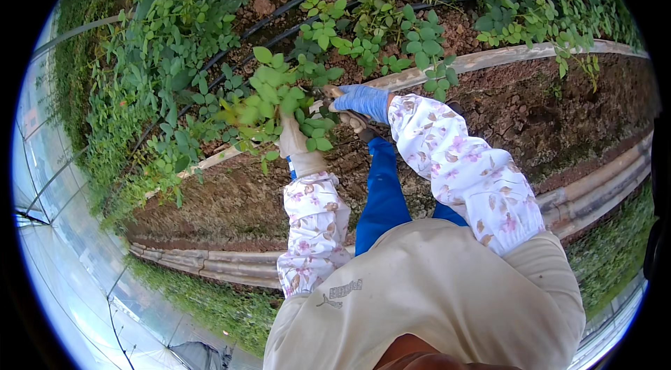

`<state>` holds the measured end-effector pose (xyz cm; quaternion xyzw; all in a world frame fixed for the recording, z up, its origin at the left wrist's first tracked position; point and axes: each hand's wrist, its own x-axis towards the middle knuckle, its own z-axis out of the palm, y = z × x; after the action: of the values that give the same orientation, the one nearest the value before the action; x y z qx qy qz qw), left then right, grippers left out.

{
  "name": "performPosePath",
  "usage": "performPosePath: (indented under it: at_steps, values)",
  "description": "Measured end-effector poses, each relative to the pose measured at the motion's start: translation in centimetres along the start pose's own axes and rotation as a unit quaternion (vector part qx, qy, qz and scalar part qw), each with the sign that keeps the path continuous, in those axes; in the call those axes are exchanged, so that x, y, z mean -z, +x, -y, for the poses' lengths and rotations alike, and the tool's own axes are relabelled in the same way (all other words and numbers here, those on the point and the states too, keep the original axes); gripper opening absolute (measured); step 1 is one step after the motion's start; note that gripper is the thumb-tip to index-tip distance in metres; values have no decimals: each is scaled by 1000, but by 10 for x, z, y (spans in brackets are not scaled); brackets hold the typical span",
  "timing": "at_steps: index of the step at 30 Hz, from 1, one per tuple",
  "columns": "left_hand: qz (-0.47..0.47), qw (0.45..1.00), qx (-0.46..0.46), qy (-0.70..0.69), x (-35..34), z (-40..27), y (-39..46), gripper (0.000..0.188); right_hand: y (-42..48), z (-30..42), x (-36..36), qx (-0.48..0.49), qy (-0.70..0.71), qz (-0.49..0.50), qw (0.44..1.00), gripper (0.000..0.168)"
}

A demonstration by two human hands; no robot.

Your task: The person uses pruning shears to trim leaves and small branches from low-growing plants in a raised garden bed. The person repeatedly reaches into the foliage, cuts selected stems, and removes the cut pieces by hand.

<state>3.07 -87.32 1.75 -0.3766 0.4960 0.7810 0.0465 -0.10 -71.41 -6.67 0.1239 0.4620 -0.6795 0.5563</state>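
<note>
My left hand, in a pale glove, is at a leafy green stem whose leaves hide its fingers. Just right of it, my right hand, in a glove with a blue cuff, has its fingers curled near the plants' base, beside the bed's edge board. Something is partly visible under its fingers, but whether it is a tool I cannot tell. Floral sleeves cover both forearms.
Leafy plants fill the soil bed, with black irrigation hoses among them. A pale edge board bounds the bed. A dirt path lies at my feet, with another low border and more greenery behind me.
</note>
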Motion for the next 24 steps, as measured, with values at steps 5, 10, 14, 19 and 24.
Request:
performPosePath:
  at_steps: [5,10,14,19,24]
  values:
    - [36,976,-164,137,31,-7,2,45,-55,25,-29,73,-122,-109,984,57]
    - [54,968,-217,117,16,-14,17,43,-61,47,-58,246,-406,-233,849,45]
    - [30,965,-226,129,12,-35,12,41,-65,59,-100,219,-595,-122,764,42]
    - [94,981,-171,18,23,-38,28,41,-49,22,-71,228,-226,-41,946,59]
    - [125,971,-189,79,38,-34,31,46,-39,24,-43,-8,4,23,1000,62]
